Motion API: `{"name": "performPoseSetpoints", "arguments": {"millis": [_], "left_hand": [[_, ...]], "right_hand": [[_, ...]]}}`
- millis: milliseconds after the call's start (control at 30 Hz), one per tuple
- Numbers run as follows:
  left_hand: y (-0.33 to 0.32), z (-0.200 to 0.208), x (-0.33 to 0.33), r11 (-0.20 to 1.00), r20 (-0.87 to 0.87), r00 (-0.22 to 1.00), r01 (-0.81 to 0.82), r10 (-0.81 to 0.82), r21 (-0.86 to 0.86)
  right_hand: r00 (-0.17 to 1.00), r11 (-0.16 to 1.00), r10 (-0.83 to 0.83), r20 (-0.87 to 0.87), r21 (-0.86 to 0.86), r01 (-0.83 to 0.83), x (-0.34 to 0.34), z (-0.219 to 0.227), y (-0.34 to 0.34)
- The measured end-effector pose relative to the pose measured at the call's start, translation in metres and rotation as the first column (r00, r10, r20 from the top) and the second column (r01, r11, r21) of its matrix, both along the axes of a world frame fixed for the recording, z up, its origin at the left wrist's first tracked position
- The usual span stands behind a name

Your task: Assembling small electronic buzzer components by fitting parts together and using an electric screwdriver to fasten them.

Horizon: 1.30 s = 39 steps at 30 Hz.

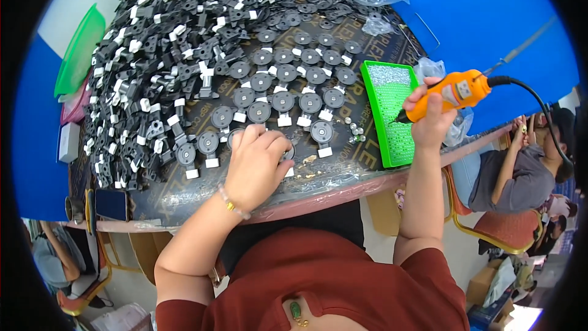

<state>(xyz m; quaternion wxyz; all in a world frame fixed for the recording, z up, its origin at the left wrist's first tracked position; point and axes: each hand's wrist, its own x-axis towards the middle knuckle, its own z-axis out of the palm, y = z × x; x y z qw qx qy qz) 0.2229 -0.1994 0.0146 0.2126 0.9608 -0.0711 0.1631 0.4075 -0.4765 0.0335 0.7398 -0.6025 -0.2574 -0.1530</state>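
Observation:
My right hand (pixel 432 124) is wrapped round an orange electric screwdriver (pixel 470 86), whose dark tip points down over a green tray (pixel 374 105). Silver screws (pixel 392 75) are heaped at the tray's far end, and small dots fill its perforated face. On the table my left hand (pixel 256 158) lies with curled fingers on a black round part (pixel 288 151), mostly hidden under them. Beyond that hand, several rows of black discs (pixel 283 100) with white tabs are laid out. A disc with a white tab (pixel 321 132) lies just right of it.
A large heap of black and white plastic parts (pixel 153 79) covers the table's left side. Loose black discs (pixel 306 6) pile up at the back. Small shiny pieces (pixel 355 132) lie left of the tray. A phone (pixel 112 205) sits near the front left edge. Another person (pixel 520 175) sits at right.

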Motion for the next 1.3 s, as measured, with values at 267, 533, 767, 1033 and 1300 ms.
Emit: {"name": "performPoseSetpoints", "arguments": {"millis": [267,533,767,1033,1300], "left_hand": [[-0.003,-0.004,-0.011,0.988,0.125,0.981,-0.151,0.146,0.032],[0.000,-0.010,-0.012,0.985,0.110,0.983,-0.158,0.150,0.071],[-0.003,-0.013,-0.012,0.990,0.098,0.986,-0.138,0.135,0.030],[-0.005,-0.019,-0.012,0.994,0.109,0.989,-0.105,0.105,0.003],[-0.005,-0.023,-0.011,0.995,0.111,0.990,-0.085,0.090,-0.053]], "right_hand": [[1.000,1.000,-0.001,-0.007,0.018,0.001,0.007,-0.007,0.004],[1.000,0.999,0.002,-0.031,0.038,-0.001,0.003,-0.010,0.003],[1.000,0.999,-0.002,-0.026,0.041,0.003,-0.001,-0.005,0.006],[0.983,0.987,0.129,0.134,0.081,-0.140,-0.045,0.031,0.026],[0.849,0.857,0.515,-0.116,0.070,-0.510,-0.094,0.021,0.105]]}}
